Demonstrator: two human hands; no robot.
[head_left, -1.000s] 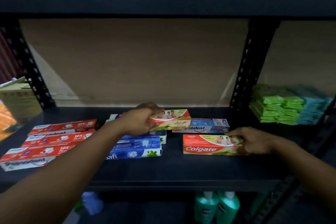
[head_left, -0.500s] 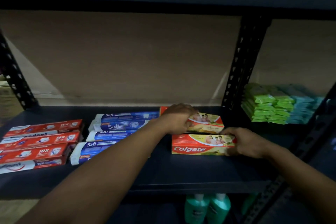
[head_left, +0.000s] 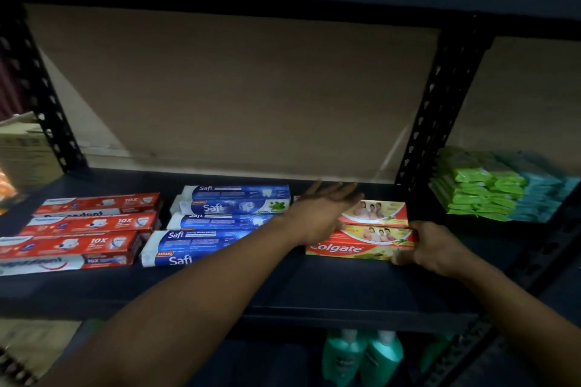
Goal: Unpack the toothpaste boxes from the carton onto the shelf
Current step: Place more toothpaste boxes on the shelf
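Obs.: three brand groups lie flat on the dark shelf (head_left: 345,289), long sides parallel to its front edge. The red Pepsodent boxes (head_left: 85,229) are at 9 o'clock, the blue Safi boxes (head_left: 220,220) are in the centre, and two Colgate boxes are at 3 o'clock. The grouping looks deliberate, one brand per column with the printed faces up and forward so the labels read from the aisle. Right hand (head_left: 437,248): fingers curled round the right end of the front Colgate box (head_left: 355,247), thumb on top. Judged to be squaring that box against the one behind it. Left hand (head_left: 323,214): palm down, fingers straight and spread, grasping nothing. It lies over the left end of the rear Colgate box (head_left: 377,214). I cannot tell whether it presses the box or hovers just above. Probable purpose is to pin or nudge the rear box so the pair line up. The two Colgate boxes touch along their long sides, and the rear one is near the perforated upright (head_left: 434,122). A cardboard carton (head_left: 25,148) shows at 9 o'clock beyond the left upright. Its contents are not visible, so the remaining stock is unknown. Green packs (head_left: 478,192) and teal packs (head_left: 540,195) fill the next bay at 3 o'clock, and green bottles (head_left: 361,358) stand on the level below at 6 o'clock.
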